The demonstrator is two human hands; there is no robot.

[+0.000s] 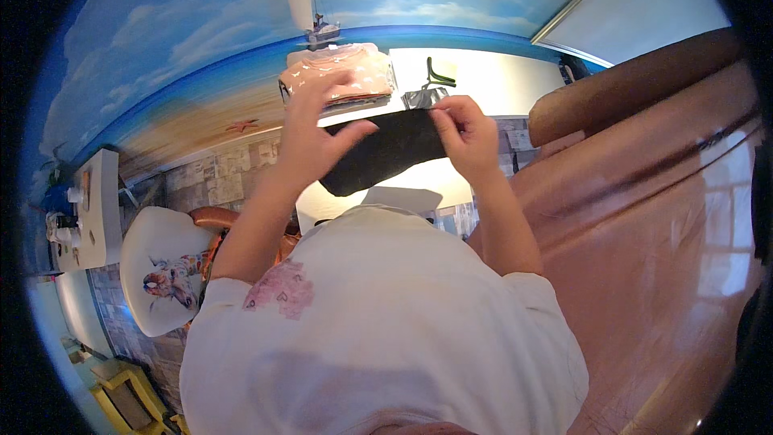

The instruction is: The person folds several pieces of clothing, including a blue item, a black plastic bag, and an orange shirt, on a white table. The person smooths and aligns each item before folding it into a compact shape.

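A black folded cloth (386, 154) lies across the white table (501, 87) in front of me. My right hand (468, 136) pinches its upper right corner between thumb and fingers. My left hand (323, 136) is over the cloth's left end with its fingers apart and the thumb above the dark fabric; whether it touches the cloth is unclear. Behind the left hand is a stack of folded clothes (344, 75), topped by a pink patterned garment. A shiny grey packet or fabric piece (424, 98) lies just beyond the cloth, near a dark green angular object (439, 75).
To the right stands a large brown leather sofa (616, 193). A white chair with a printed animal (160, 272) is at the left, near a white side table (99, 211) holding small items. A wall painted with a seascape (229, 24) rises behind the table.
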